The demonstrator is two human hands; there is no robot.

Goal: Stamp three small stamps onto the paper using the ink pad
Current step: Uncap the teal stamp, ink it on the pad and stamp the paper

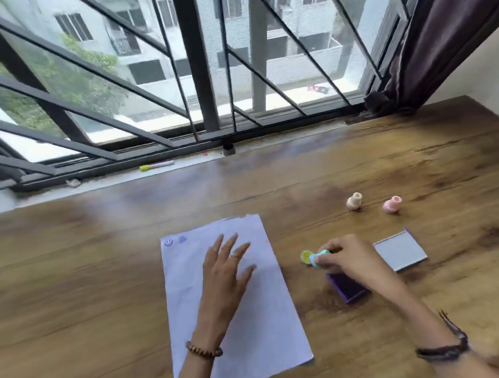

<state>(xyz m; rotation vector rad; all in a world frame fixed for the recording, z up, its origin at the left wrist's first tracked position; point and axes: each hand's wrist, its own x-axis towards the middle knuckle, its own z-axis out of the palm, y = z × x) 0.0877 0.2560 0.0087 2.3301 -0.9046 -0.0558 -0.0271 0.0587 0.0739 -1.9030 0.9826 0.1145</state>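
At frame centre we press our left hand (224, 270) flat on the paper (254, 319), fingers spread and released, gripping nothing. The paper lies on the wooden surface (69, 297) in the lower middle of the frame; 2 purple stamp marks (174, 241) sit near its upper left corner, side by side. Right of centre, our right hand (350, 256) pinches a small teal stamp (318, 256) between fingertips, tilted so its round yellow-green face points to the left. This stamp is held above the surface, between the paper's right edge and the ink pad. The purple ink pad (347, 289) sits directly under the right hand, partly covered by it. Its grey lid (400, 249) lies open just to the right of the hand. 2 more small stamps, a cream stamp (354, 201) and a pink stamp (392, 204), rest apart on the surface in the upper right area, beyond the lid.
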